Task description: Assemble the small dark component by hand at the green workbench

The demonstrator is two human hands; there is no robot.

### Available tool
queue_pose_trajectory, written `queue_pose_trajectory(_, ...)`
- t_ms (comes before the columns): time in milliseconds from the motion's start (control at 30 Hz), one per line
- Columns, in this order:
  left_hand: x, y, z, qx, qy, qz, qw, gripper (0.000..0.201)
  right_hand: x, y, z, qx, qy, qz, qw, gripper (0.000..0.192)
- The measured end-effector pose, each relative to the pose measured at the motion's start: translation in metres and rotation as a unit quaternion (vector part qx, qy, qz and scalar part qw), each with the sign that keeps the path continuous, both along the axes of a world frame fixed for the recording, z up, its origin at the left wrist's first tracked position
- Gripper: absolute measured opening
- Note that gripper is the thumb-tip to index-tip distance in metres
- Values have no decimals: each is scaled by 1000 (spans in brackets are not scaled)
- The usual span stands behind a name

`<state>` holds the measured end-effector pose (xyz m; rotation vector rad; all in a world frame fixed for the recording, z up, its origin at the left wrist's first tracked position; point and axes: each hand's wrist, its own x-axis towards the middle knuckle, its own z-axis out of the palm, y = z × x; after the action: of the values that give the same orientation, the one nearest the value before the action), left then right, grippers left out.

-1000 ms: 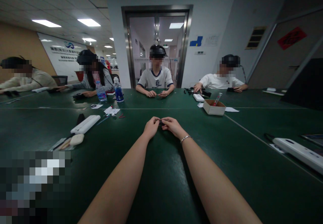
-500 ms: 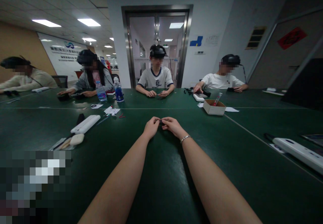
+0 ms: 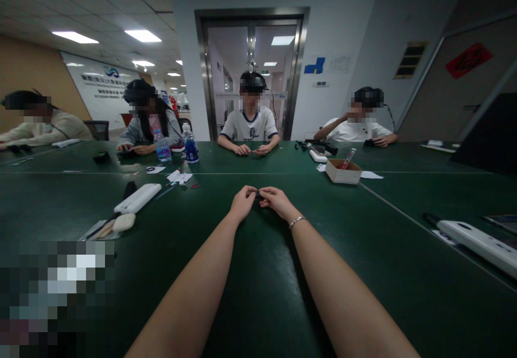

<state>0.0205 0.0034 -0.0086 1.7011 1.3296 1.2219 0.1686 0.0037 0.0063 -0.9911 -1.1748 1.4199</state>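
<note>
On dark green table (image 3: 258, 293), office room: both hands pinch one small dark item (image 3: 257, 195).

A small dark object (image 3: 257, 194) sits pinched between the two hands, out in front of the person near the middle of the green surface (image 3: 258, 293). Only a sliver of it shows, black or very dark, in the gap where the fingertips meet; its shape and make are too small and too hidden to tell. The left hand (image 3: 242, 203) closes on it from one side, the right hand (image 3: 277, 202) from the other. It is held low, just above or on the surface; which cannot be told.
</note>
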Motion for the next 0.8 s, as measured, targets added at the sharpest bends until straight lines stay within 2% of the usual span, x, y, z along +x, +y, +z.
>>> queue_pose_trajectory(200,-1,3,-1,14,-1,12,1000,22,-1,1,0,-1,0,-6,1000,8)
queue_pose_trajectory(600,-2,-1,7,31,-80,-17,996,25,-2,0,1,-1,0,-7,1000,8)
queue_pose_trajectory(800,-2,-5,11,0,-98,-8,995,23,-1,-2,2,-3,18,-7,1000,8)
